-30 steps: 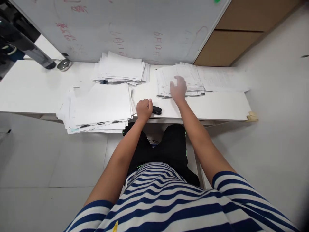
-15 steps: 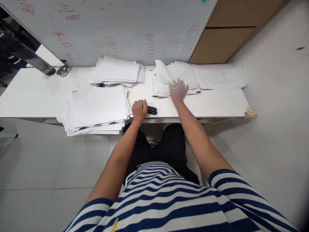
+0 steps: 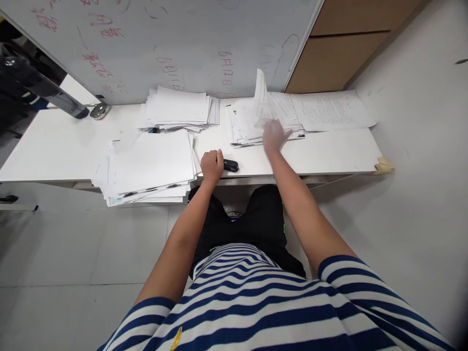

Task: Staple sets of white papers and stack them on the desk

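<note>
My left hand (image 3: 212,166) is closed in a fist at the table's front edge. From its right side sticks out the rounded end of a black stapler (image 3: 231,165); the rest is hidden in the fist. My right hand (image 3: 275,135), slightly blurred, is closed on a sheet of paper (image 3: 261,92) over the right-hand paper stack (image 3: 243,122). That sheet stands up and curls, its top against the whiteboard. To the right of the stack lies a printed sheet (image 3: 329,111) with small text and red marks, its corner slightly raised.
Two more paper piles, a back one (image 3: 179,107) and a larger front one (image 3: 153,161) overhanging the edge, lie left on the white table (image 3: 66,151). A whiteboard (image 3: 197,44) rises behind. A mouse (image 3: 99,111) and dark bottle (image 3: 54,90) stand far left; tan tape (image 3: 383,165) covers the right corner.
My right hand has moved slightly right and its fingers have closed in. The sheet beneath it has risen from lying folded over to standing upright. My left hand stays in place.
</note>
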A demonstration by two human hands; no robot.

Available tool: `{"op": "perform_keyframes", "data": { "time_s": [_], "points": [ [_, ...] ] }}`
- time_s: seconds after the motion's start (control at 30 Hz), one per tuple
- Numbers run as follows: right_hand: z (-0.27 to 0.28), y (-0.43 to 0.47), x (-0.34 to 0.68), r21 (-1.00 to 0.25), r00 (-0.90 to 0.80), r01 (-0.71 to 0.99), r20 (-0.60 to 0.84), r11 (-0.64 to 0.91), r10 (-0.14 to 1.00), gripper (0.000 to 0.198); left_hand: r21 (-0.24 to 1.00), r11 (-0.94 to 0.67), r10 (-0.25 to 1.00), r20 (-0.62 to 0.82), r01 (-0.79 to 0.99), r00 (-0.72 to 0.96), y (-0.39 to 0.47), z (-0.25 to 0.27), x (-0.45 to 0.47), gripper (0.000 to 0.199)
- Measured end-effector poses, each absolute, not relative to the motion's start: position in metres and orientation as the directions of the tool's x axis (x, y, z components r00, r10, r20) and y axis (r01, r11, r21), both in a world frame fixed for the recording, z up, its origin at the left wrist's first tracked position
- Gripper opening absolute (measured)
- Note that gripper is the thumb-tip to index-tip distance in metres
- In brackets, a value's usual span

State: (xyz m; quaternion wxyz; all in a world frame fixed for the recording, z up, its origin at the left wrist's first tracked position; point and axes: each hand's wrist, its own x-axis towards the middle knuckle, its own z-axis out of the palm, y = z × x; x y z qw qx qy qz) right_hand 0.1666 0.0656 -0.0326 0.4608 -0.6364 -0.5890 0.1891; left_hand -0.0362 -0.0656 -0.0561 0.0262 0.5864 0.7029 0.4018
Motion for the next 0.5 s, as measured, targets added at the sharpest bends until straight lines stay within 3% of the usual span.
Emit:
{"op": "perform_keyframes", "data": {
  "time_s": [0.13,0.27,0.4,0.5],
  "points": [
    [-0.042,0.071,0.168,-0.761,0.271,0.646,0.302,0.060,0.914,0.050,0.609,-0.013,0.837,0.441,0.793,-0.324,-0.065,-0.056,-0.036,0.043],
    [-0.026,0.050,0.169,-0.746,0.229,0.654,0.357,0.129,0.905,0.057,0.616,0.018,0.818,0.443,0.788,-0.366,-0.064,-0.055,-0.035,0.041],
    [0.001,0.004,0.180,-0.829,0.203,0.488,0.412,0.273,0.888,0.065,0.624,0.073,0.793,0.437,0.778,-0.424,-0.063,-0.054,-0.036,0.040],
    [0.022,-0.036,0.195,-0.898,0.225,0.321,0.380,0.300,0.897,0.063,0.646,0.056,0.778,0.449,0.761,-0.438,-0.066,-0.051,-0.037,0.039]
  ]
}}
